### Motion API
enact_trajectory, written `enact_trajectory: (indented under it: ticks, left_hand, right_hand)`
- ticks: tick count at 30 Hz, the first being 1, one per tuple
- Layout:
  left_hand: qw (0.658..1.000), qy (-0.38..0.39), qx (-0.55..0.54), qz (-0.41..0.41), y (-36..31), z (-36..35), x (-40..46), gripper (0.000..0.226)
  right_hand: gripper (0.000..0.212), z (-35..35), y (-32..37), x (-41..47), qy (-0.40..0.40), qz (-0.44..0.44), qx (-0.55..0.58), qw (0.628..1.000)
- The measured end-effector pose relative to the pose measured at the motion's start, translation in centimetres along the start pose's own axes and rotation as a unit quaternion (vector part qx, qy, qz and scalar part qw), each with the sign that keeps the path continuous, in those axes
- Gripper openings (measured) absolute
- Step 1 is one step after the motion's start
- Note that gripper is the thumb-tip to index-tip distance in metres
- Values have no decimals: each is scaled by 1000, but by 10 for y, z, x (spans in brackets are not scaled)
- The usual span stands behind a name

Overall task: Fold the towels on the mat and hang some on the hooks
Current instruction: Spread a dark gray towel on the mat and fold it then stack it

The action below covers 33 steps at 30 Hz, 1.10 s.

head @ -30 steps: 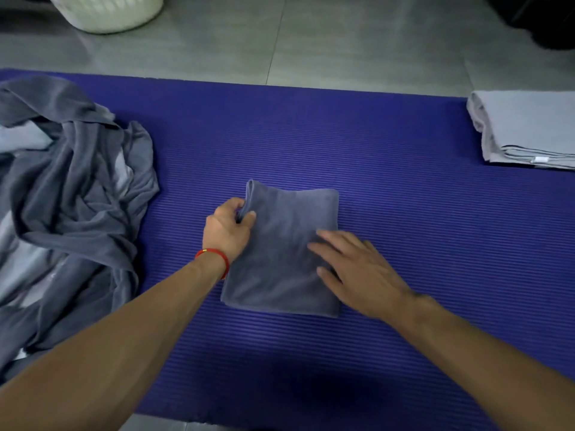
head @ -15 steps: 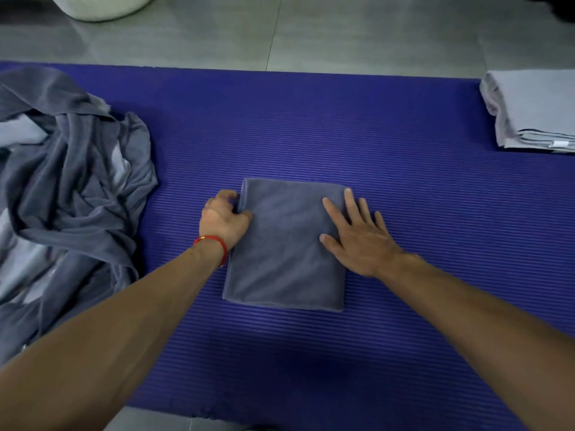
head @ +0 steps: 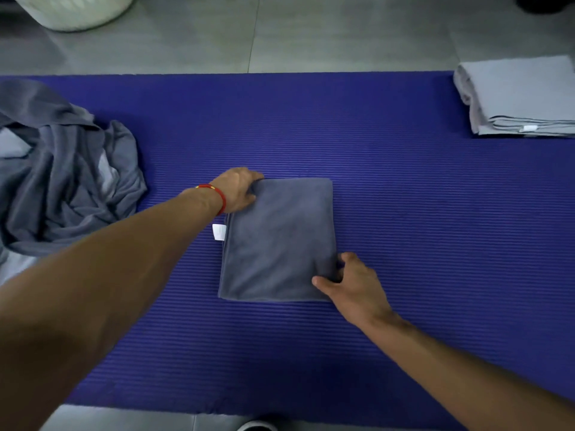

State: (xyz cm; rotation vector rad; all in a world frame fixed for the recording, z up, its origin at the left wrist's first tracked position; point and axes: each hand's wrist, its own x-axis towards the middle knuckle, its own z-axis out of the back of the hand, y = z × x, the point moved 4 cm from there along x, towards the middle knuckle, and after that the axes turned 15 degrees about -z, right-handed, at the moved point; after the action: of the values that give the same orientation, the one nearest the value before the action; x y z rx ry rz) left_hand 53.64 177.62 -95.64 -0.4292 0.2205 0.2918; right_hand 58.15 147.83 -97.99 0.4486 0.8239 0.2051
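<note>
A dark grey folded towel (head: 280,241) lies flat in the middle of the purple mat (head: 404,213), with a white label sticking out of its left edge. My left hand (head: 238,192), with a red band on the wrist, grips the towel's far left corner. My right hand (head: 348,281) pinches the near right corner, thumb on top and fingers curled at the edge.
A heap of unfolded grey towels (head: 62,181) lies on the mat's left end. A folded light grey towel (head: 519,98) sits at the far right. A white laundry basket (head: 74,9) stands on the tiled floor beyond the mat.
My right hand slid from the towel's upper right side down to its near right corner and took hold. My left hand moved up to the far left corner. The white label now shows.
</note>
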Motion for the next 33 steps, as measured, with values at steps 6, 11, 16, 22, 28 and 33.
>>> enact_trajectory:
  ticks: [6,11,16,22,28,33]
  left_hand:
    - [996,14,-30,79,-14,9,-1,27]
    - [921,-65,-359,136,-37,4,-24,18]
    - [809,-41,-566,152,-84,-62,-34,15]
    - [904,-50,-405,128,-103,-75,-23,11]
    - [845,-49,-512,149,-105,-57,-7,29]
    - [784,30,-606,131,-125,-35,5,25]
  right_hand:
    - [19,16,12,-5,36,-28,47,998]
    - [9,85,1,3,-49,-35,268,961]
    - [34,173,-25,40,-65,-97,408,905]
    - [19,124,-77,39,-86,-121,218,965]
    - [23,108,-77,18,-59,-110,275,953]
    - [24,134,-71,10,30,-84,402,911]
